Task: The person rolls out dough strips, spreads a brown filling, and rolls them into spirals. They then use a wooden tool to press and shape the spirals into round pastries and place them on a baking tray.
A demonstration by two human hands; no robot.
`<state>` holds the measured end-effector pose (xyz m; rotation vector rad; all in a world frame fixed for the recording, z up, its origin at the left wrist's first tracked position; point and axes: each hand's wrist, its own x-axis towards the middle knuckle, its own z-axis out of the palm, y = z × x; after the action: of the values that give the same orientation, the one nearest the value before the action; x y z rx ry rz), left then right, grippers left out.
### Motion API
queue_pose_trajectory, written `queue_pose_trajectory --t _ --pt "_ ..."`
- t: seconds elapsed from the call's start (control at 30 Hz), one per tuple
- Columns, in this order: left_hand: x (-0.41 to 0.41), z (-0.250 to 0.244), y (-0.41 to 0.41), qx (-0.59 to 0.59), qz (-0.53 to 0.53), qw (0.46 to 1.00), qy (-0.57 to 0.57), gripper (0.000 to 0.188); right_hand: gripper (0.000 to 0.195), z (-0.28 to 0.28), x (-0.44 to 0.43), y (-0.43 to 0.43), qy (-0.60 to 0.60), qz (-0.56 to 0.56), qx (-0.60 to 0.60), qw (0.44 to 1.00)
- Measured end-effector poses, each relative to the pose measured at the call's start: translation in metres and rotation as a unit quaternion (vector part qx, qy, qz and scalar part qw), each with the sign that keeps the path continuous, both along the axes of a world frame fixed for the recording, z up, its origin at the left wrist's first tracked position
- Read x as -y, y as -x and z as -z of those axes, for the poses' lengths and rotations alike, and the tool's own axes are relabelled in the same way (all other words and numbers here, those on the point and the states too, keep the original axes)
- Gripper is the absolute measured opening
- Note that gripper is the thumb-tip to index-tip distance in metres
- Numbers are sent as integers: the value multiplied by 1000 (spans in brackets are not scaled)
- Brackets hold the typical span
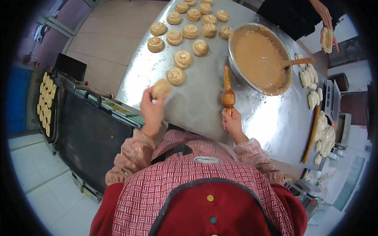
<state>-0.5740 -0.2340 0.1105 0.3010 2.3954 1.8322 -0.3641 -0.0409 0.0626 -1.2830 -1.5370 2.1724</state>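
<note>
Between the thumb and fingers of my left hand (152, 110) is a round of dough (162, 88), near the front left edge of the steel table (200, 100). Two coiled dough rounds, a nearer one (175, 76) and a farther one (183, 59), sit just beyond it. My right hand (231, 119) grips one handle of a wooden rolling pin (228, 98) with a bulging middle, its other handle pointing away from me. Right of the pin's far tip stands a large metal bowl (231, 63) of brown paste (257, 59), with a wooden-handled utensil (299, 61) leaning on its rim.
More coiled rounds (190, 31) spread over the table's far left. White dough pieces (307, 76), a long wooden stick (311, 135) and a dough mass (326, 138) line the right. A co-worker's hand (323, 13) holds layered dough (327, 40). A black griddle lid (91, 129) and loaded griddle (45, 103) stand left.
</note>
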Motion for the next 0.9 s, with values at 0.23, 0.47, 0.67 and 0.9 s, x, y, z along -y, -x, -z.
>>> queue_pose_trajectory --t 0.23,0.47,0.67,0.9 --pt "-26 13 -110 -274 493 789 244 44 13 -11 -23 -36 -177 -94 1 980" --pt "-32 -3 -53 -409 198 870 193 22 18 -33 9 -22 -640 -213 16 738" --pt "-38 48 -30 -228 292 814 447 14 15 -21 -4 18 -646 -366 193 642" --pt "-8 48 -64 -365 202 849 325 19 14 -7 7 -4 -651 -251 131 704"
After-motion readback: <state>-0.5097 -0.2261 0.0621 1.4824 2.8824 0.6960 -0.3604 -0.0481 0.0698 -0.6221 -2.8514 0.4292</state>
